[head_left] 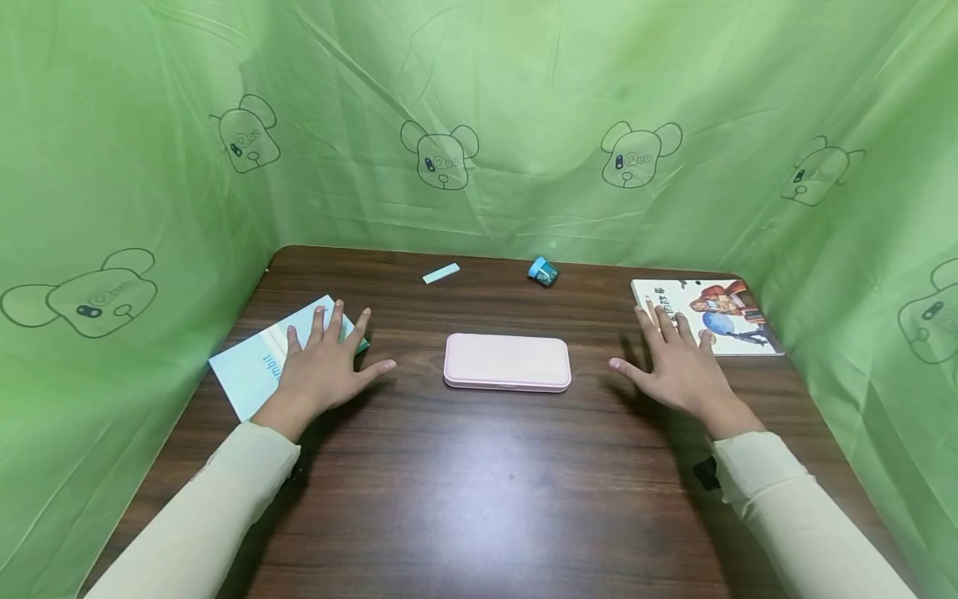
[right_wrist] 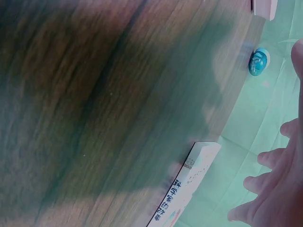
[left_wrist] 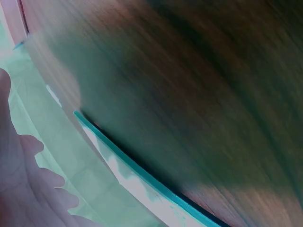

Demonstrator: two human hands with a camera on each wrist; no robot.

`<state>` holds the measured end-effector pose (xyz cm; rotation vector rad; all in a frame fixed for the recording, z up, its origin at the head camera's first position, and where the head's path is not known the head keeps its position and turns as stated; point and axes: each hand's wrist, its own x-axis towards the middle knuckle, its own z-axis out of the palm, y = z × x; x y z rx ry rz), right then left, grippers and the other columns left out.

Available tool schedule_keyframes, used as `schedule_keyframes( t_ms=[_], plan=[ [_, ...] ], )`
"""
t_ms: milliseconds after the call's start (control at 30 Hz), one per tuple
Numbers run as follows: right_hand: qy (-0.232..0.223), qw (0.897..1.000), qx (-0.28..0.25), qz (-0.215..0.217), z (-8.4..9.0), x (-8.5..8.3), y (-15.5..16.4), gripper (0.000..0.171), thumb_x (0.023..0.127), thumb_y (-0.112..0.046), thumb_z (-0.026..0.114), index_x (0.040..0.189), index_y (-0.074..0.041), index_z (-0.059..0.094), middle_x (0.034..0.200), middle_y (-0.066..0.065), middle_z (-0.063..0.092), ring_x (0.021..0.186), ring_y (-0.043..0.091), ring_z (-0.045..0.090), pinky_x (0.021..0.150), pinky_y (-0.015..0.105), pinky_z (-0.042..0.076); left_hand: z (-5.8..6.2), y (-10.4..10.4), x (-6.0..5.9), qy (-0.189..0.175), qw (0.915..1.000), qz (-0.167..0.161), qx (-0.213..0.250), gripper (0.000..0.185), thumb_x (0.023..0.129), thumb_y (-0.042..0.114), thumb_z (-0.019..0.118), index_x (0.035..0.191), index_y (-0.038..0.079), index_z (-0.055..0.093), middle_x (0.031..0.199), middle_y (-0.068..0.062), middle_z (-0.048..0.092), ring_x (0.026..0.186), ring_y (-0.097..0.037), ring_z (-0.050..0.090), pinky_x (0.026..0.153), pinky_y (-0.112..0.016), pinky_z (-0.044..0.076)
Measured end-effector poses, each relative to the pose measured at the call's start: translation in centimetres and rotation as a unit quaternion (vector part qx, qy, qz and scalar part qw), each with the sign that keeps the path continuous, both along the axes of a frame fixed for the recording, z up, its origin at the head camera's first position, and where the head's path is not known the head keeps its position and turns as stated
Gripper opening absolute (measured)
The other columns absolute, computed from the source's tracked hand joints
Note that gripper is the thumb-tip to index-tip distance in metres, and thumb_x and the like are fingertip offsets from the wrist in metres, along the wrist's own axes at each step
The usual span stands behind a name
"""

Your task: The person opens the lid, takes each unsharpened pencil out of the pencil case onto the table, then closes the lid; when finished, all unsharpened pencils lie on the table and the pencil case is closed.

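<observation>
My left hand (head_left: 322,366), fingers spread, hovers over a light blue notebook (head_left: 250,366) at the left of the table. On the right, my other hand (head_left: 681,370) is spread in the air by the near left corner of a picture-covered book (head_left: 737,320). Neither hand holds anything. Between them lies a closed pink pencil case (head_left: 507,363). In the left wrist view the notebook's teal edge (left_wrist: 142,172) shows below the fingers. The right wrist view catches the book's spine (right_wrist: 173,194) and the hand's fingertips (right_wrist: 265,158).
Toward the table's back edge lie a pale blue strip (head_left: 441,273), perhaps an eraser, and a small teal jar-like object (head_left: 543,271) with a light blue top, tipped over. Green cloth (head_left: 524,83) with bear drawings hangs behind and on both sides of the brown wooden table (head_left: 479,482).
</observation>
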<state>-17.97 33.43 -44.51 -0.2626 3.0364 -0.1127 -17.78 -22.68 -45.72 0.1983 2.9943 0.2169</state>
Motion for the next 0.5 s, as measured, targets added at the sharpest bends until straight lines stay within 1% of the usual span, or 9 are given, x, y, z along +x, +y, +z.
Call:
schedule_keyframes(
  t_ms=[67, 133, 167, 233, 300, 333, 400, 433, 500],
  plan=[
    [0.001, 1.000, 0.000, 0.000, 0.0, 0.0, -0.1, 0.112, 0.104, -0.087, 0.042, 0.181, -0.017, 0.001, 0.186, 0.027, 0.008, 0.165, 0.067, 0.014, 0.121, 0.095, 0.010, -0.1, 0.1, 0.0, 0.000, 1.0000, -0.001, 0.003, 0.109, 0.101, 0.087, 0.049, 0.182, 0.025, 0.009, 0.186, -0.027, -0.002, 0.171, -0.057, -0.001, 0.126, -0.091, -0.001],
    [0.003, 1.000, -0.011, 0.000, 0.2, 0.1, -0.3, 0.110, 0.105, -0.085, 0.043, 0.181, -0.015, 0.005, 0.186, 0.027, 0.010, 0.164, 0.067, 0.017, 0.121, 0.094, 0.013, 0.0, 0.4, 0.0, 0.002, 1.0000, -0.004, 0.009, 0.108, 0.102, 0.086, 0.048, 0.182, 0.024, 0.011, 0.186, -0.027, 0.000, 0.171, -0.059, 0.002, 0.126, -0.091, 0.001],
    [0.003, 1.000, -0.026, 0.002, 0.2, 0.1, -0.6, 0.108, 0.106, -0.083, 0.043, 0.181, -0.013, 0.009, 0.185, 0.028, 0.014, 0.164, 0.066, 0.020, 0.123, 0.092, 0.016, 0.0, 0.7, 0.0, 0.005, 0.9998, -0.007, 0.016, 0.107, 0.103, 0.086, 0.047, 0.181, 0.022, 0.013, 0.186, -0.028, 0.004, 0.170, -0.059, 0.005, 0.127, -0.090, 0.002],
    [-0.003, 0.998, -0.067, 0.010, 0.5, 0.1, -1.7, 0.099, 0.111, -0.076, 0.043, 0.178, -0.007, 0.022, 0.181, 0.029, 0.027, 0.162, 0.062, 0.030, 0.126, 0.086, 0.024, 0.3, 1.8, 0.0, 0.016, 0.9988, -0.023, 0.040, 0.103, 0.105, 0.084, 0.046, 0.180, 0.017, 0.023, 0.184, -0.029, 0.018, 0.169, -0.058, 0.019, 0.129, -0.087, 0.014],
    [-0.008, 0.993, -0.112, 0.026, 0.6, 0.0, -3.4, 0.087, 0.114, -0.066, 0.046, 0.172, -0.002, 0.038, 0.174, 0.030, 0.043, 0.157, 0.058, 0.043, 0.127, 0.078, 0.034, 0.8, 3.6, -0.1, 0.019, 0.9961, -0.044, 0.074, 0.095, 0.107, 0.079, 0.048, 0.175, 0.013, 0.036, 0.178, -0.026, 0.037, 0.164, -0.053, 0.037, 0.128, -0.081, 0.030],
    [-0.011, 0.991, -0.131, 0.037, 0.6, -0.1, -4.5, 0.081, 0.115, -0.062, 0.048, 0.168, -0.001, 0.044, 0.169, 0.029, 0.049, 0.155, 0.056, 0.048, 0.127, 0.075, 0.037, 1.0, 4.7, -0.2, 0.020, 0.9936, -0.060, 0.094, 0.090, 0.109, 0.076, 0.050, 0.172, 0.012, 0.044, 0.174, -0.024, 0.046, 0.161, -0.049, 0.045, 0.127, -0.076, 0.037],
    [-0.016, 0.986, -0.150, 0.069, 0.5, -0.2, -7.0, 0.075, 0.114, -0.057, 0.056, 0.165, -0.003, 0.050, 0.166, 0.028, 0.054, 0.155, 0.053, 0.050, 0.127, 0.072, 0.039, 1.3, 7.2, -0.4, 0.021, 0.9879, -0.097, 0.119, 0.080, 0.110, 0.069, 0.056, 0.165, 0.012, 0.053, 0.166, -0.019, 0.058, 0.154, -0.043, 0.055, 0.122, -0.068, 0.048],
    [-0.014, 0.985, -0.148, 0.091, 0.3, -0.3, -8.3, 0.076, 0.112, -0.057, 0.060, 0.165, -0.004, 0.050, 0.167, 0.027, 0.054, 0.155, 0.053, 0.049, 0.128, 0.073, 0.039, 1.4, 8.5, -0.5, 0.017, 0.9854, -0.116, 0.123, 0.077, 0.109, 0.067, 0.059, 0.165, 0.013, 0.055, 0.165, -0.017, 0.059, 0.153, -0.042, 0.057, 0.122, -0.066, 0.050],
    [-0.013, 0.982, -0.131, 0.134, -0.3, -0.4, -10.6, 0.084, 0.106, -0.058, 0.070, 0.170, -0.009, 0.045, 0.172, 0.026, 0.047, 0.160, 0.054, 0.043, 0.130, 0.074, 0.035, 1.3, 10.9, -0.9, 0.010, 0.9814, -0.155, 0.113, 0.077, 0.107, 0.063, 0.067, 0.167, 0.016, 0.052, 0.169, -0.017, 0.054, 0.157, -0.042, 0.052, 0.125, -0.066, 0.046]
  ],
)
